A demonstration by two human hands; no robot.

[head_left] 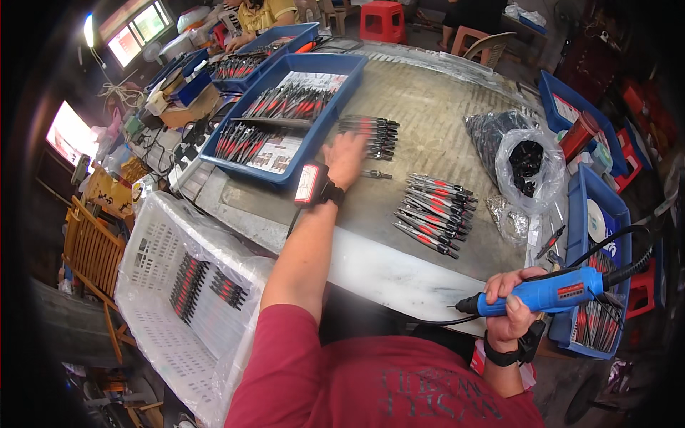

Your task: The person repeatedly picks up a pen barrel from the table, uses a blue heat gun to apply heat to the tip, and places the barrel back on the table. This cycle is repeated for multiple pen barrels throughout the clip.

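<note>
My left hand (345, 155), slightly blurred, lies at the left end of a row of black, grey and red pens (378, 133) on the table. Its fingers are stretched out against the pens, and their tips are hard to make out. Just below that row a single pen (376, 174) lies apart. My right hand (510, 307) is wrapped round a blue electric screwdriver (542, 292), held level with its black tip to the left. Between the hands, a second group of pens (437, 214) lies side by side on the table.
A blue tray (289, 175) of pens stands at the left, beside a white plastic crate (143, 267) holding more pens. At the right are clear bags (553, 160) of black parts, a loose pen (551, 241) and another blue tray (624, 214). A person (275, 14) sits across the table.
</note>
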